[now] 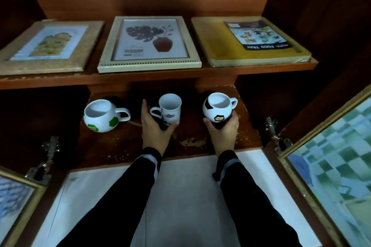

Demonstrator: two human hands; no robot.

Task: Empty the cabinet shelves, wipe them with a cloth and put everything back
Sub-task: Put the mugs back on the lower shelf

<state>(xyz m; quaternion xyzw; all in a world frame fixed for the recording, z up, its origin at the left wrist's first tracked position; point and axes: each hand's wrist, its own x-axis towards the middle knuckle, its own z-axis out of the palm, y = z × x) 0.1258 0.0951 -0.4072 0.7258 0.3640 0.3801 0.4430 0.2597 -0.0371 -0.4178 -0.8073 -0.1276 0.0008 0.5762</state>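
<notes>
Labels: yellow tray (218,46) reads "FOOD TRAY"; red label on tall white mug (170,109) blurred | Hands: left hand (154,128) grips tall white mug at lower shelf (190,138); right hand (223,129) cups football mug (217,107) from beneath

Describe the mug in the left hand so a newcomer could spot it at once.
Look at the cabinet's lower shelf, where three white mugs form a row. The left hand grips the middle mug. It alone is tall and straight-sided with a red label; the green mug and black mug beside it are round like footballs.
</notes>
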